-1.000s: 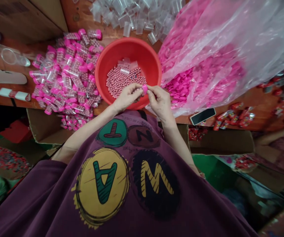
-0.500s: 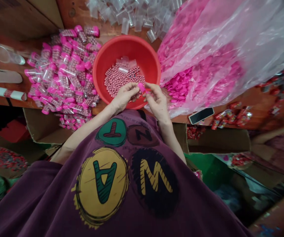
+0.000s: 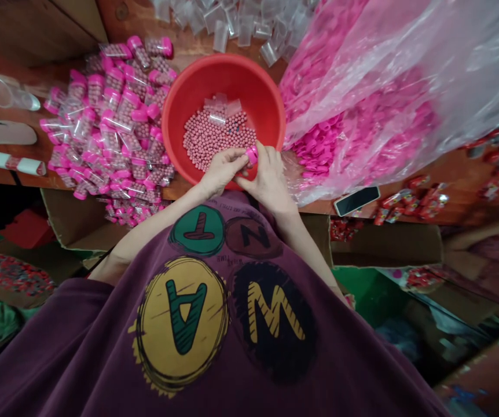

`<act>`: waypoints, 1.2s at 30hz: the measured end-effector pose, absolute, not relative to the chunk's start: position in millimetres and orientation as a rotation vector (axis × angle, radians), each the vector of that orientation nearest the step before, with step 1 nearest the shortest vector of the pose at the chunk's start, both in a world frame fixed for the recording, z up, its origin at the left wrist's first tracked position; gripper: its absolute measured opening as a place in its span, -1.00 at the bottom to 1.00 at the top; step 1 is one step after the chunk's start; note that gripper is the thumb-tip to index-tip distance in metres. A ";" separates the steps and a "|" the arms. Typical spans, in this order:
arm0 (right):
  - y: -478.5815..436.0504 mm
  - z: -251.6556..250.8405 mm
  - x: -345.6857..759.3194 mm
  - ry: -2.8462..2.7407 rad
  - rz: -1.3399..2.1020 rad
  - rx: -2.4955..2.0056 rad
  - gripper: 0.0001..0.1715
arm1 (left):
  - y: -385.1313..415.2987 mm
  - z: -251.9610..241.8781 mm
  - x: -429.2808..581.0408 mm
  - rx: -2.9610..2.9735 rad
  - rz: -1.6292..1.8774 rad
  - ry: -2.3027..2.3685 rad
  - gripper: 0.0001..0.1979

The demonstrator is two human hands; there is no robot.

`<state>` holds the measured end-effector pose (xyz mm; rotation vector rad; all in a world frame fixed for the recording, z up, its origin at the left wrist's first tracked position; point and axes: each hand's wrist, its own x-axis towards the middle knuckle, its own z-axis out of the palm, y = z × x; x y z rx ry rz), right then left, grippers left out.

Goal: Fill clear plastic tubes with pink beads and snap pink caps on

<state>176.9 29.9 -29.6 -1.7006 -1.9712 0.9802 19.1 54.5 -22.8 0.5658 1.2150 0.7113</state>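
A red bowl [image 3: 223, 69] holds many small pink beads [image 3: 210, 139] and a few clear tubes [image 3: 217, 116]. Over its near rim, my left hand [image 3: 221, 169] is closed on a small container with a pink cap [image 3: 252, 154]; its body is mostly hidden by fingers. My right hand [image 3: 269, 176] presses on the same pink cap from the right, fingers closed round it. Left of the bowl lies a heap of bead-filled tubes with pink caps [image 3: 110, 127]. Loose pink caps [image 3: 319, 145] spill from a plastic bag on the right.
Empty clear tubes [image 3: 245, 29] lie behind the bowl. A phone [image 3: 357, 201] rests at the table's front edge, near red wrapped pieces [image 3: 410, 202]. Open cardboard boxes [image 3: 386, 246] stand below the edge. Another person's arm [image 3: 484, 234] shows at far right.
My right hand has turned and closed in on the pink cap, which now sits upright against my left fingertips. The view has shifted slightly.
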 end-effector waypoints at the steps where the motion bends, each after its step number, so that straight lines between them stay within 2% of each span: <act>1: 30.0 -32.4 174.1 -1.988 0.963 -1.724 -0.04 | 53.7 -23.3 20.4 0.552 0.707 1.218 -0.82; 6: 31.0 -49.6 170.6 -1.986 0.919 -1.730 -0.15 | 52.6 -31.1 20.1 0.510 0.723 1.170 -0.75; 11: 27.9 -60.3 176.9 -1.998 0.886 -1.722 -0.07 | 53.8 -44.9 12.1 0.394 0.701 1.186 -0.62; 18: 22.2 -72.8 178.1 -1.983 0.945 -1.707 -0.09 | 55.1 -45.8 8.3 0.433 0.605 1.088 -0.92; 24: 25.2 -75.3 174.5 -2.075 0.855 -1.782 -0.02 | 56.1 -43.9 7.3 0.359 0.571 1.052 -0.63; 29: 31.1 -63.8 165.9 -2.319 0.797 -1.722 -0.12 | 59.9 -38.8 8.8 0.320 0.616 1.179 -0.70; 31: 37.3 -68.5 163.9 -2.378 0.846 -1.626 -0.11 | 65.8 -37.2 5.6 0.320 0.611 1.261 -0.73; 34: 61.8 -91.8 161.6 -2.316 1.045 -1.439 0.01 | 77.3 -38.0 -15.1 0.390 0.678 1.462 -0.74; 36: 88.7 -112.3 156.6 -2.193 1.162 -1.456 -0.10 | 83.6 -40.0 -43.0 0.540 0.819 1.586 -0.73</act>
